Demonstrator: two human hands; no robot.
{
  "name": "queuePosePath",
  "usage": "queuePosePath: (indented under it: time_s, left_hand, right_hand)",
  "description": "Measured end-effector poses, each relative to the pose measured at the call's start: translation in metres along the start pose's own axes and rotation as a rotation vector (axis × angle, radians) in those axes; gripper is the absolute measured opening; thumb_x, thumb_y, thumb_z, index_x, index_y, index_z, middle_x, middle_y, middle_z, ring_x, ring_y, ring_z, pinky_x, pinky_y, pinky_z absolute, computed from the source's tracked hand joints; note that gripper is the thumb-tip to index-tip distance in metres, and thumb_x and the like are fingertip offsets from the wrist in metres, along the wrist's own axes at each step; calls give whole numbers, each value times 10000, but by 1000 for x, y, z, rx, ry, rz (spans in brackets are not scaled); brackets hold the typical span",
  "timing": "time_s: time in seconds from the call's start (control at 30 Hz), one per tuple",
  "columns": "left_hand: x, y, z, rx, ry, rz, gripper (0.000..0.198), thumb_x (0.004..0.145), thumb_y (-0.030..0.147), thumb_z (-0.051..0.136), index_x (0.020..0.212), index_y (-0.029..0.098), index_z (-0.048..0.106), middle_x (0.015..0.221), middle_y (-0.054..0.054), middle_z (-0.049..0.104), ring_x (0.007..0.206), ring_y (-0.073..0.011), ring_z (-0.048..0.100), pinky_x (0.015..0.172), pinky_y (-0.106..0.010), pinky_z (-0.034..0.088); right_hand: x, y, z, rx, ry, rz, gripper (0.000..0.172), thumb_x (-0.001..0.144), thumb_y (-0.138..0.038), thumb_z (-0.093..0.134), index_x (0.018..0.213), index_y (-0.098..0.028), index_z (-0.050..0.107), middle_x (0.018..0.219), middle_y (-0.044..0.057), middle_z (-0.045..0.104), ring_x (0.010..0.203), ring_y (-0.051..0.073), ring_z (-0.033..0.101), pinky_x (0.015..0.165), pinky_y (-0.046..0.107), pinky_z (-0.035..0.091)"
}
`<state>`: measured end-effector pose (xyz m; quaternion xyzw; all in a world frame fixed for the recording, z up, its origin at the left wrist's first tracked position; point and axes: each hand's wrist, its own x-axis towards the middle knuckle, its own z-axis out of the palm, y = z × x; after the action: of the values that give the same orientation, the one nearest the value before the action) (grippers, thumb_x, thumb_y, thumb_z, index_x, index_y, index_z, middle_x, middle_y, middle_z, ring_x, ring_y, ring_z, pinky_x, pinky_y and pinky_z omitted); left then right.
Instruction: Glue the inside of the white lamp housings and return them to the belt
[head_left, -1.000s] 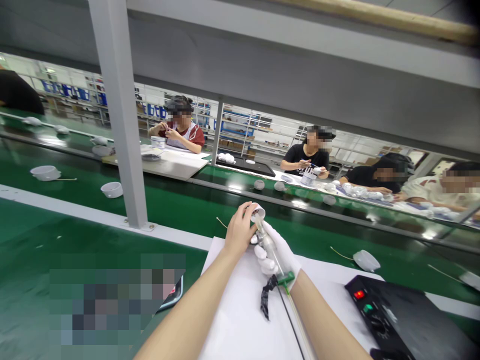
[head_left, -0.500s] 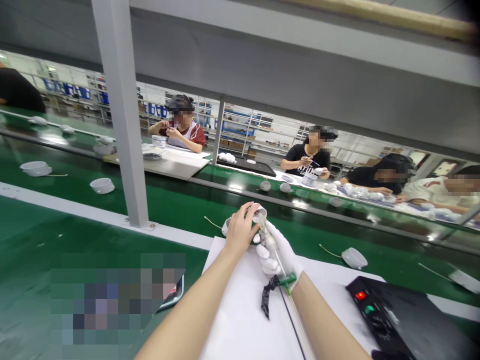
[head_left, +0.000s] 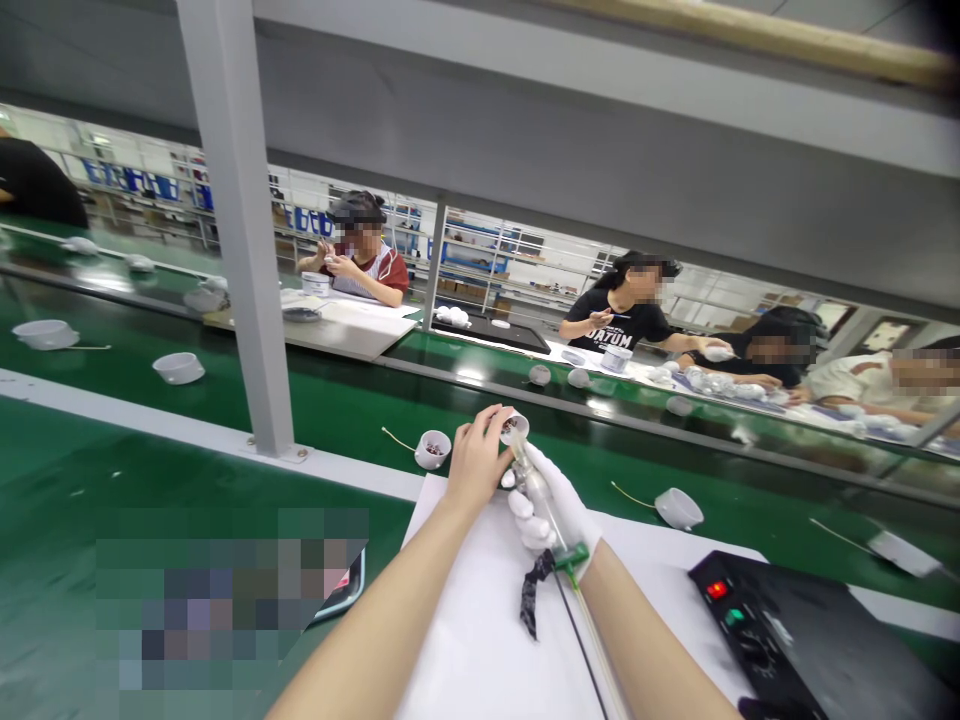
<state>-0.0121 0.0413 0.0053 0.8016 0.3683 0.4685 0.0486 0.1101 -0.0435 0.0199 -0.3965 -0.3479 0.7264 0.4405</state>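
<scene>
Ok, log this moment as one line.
left hand: holds white cup | gloved right hand: grips green-handled rod | beside: black control box

Room to pass lies over the green belt beyond the paper, though a small cup sits just beside the left hand, and another cup stands farther right. A black control box blocks the side by the right hand; a steel post rises at left.
</scene>
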Motion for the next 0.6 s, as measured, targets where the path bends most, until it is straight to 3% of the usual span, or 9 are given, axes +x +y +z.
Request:
queuePosePath:
  time_s: [0.33,0.6]
  left_hand:
    - [1,1,-2,3,-17,11,408,896,265,603,1284,234,479,1346,-82,524,1207,-216,512,978,-370,364]
    - [0,2,-4,8,-26,69,409,891,167,570,1282,235,472,1356,-79,515,1208,-208,509,984,-369,359]
  right_hand:
    - [-1,-1,1,-6,-6,9,358,971,-461,482,982,-118,582,701,-18,542,459,56,455,393,171,393]
    - [-1,-2,0,11,-1,11,341,969,-442,500,929,-116,591,672,-28,542,452,58,463,409,178,409]
